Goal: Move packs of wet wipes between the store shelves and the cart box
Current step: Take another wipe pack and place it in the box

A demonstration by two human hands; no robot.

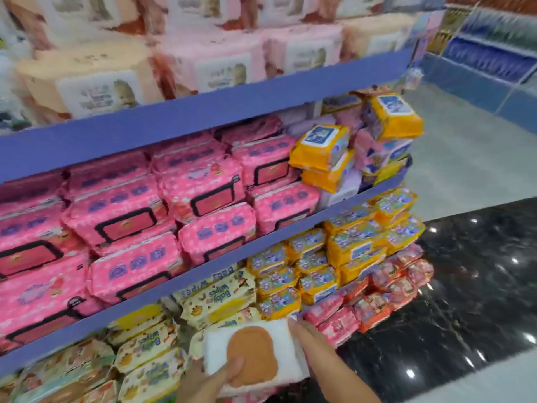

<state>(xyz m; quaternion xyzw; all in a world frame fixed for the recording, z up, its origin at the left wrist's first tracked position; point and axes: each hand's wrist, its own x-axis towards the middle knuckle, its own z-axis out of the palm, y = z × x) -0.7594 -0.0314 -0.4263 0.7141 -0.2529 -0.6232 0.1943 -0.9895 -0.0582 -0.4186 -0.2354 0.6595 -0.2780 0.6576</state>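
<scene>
Blur smears the shelf packs; our left grip grasps a white pack, our right grip rests straight-fingered on its edge, forearms cut off

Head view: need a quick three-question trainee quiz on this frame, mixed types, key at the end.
1. True or false: only one hand touches the white pack.
2. Most packs on the middle shelf are: A pink, B green, C black.
3. Fill in: the left hand sets its thumb on the pack's ____ lid.
Key: 1 false, the right hand lays its fingers along the pack's side too. 2 A. 3 orange.
</scene>
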